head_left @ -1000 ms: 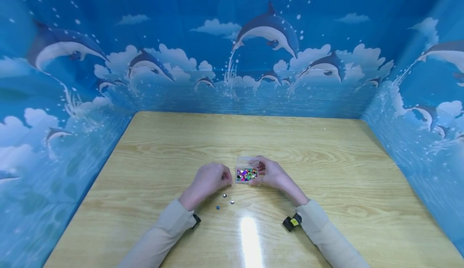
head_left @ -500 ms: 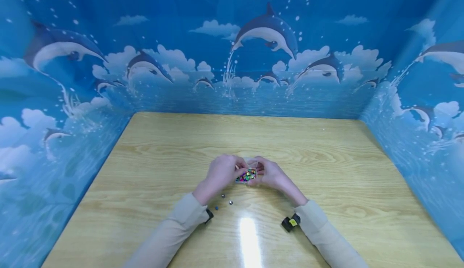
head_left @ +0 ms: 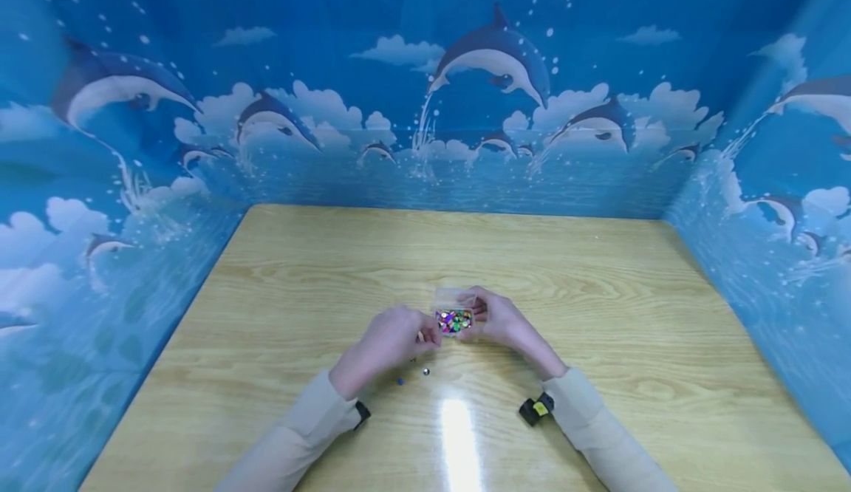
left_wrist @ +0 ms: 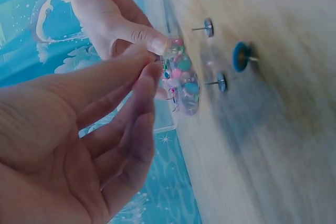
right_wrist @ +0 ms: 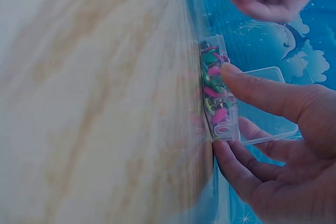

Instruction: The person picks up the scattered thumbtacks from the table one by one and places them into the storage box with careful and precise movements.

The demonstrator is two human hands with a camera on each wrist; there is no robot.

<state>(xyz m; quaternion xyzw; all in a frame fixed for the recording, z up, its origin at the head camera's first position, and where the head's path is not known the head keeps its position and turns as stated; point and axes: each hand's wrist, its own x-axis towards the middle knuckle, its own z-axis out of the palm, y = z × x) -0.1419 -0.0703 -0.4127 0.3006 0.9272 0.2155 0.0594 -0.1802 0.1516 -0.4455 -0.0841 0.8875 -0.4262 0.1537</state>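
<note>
A small clear plastic box [right_wrist: 234, 129] with its lid [right_wrist: 268, 103] swung back stands on the table, filled with colourful thumbtacks [head_left: 455, 320]. My right hand [head_left: 495, 318] grips the box's right side, thumb at its near rim and fingers behind and below. Just left of the box is my left hand [head_left: 395, 337], its thumb and forefinger tips together; anything between them is hidden. Close by on the table lie a blue thumbtack [left_wrist: 241, 56] and two silver thumbtacks, one [left_wrist: 209, 27] near the box and another [left_wrist: 222, 82] beside it.
The light wood-grain table [head_left: 565, 270] carries a bright glare patch [head_left: 460, 440] near its front. Blue dolphin-print curtains [head_left: 372, 145] enclose the back and both sides. Each wrist wears a dark strapped device, the right one a black camera [head_left: 535, 408].
My left hand went from beside the box to over its contents, then drew back to the left and toward me. The right hand keeps its grip on the box.
</note>
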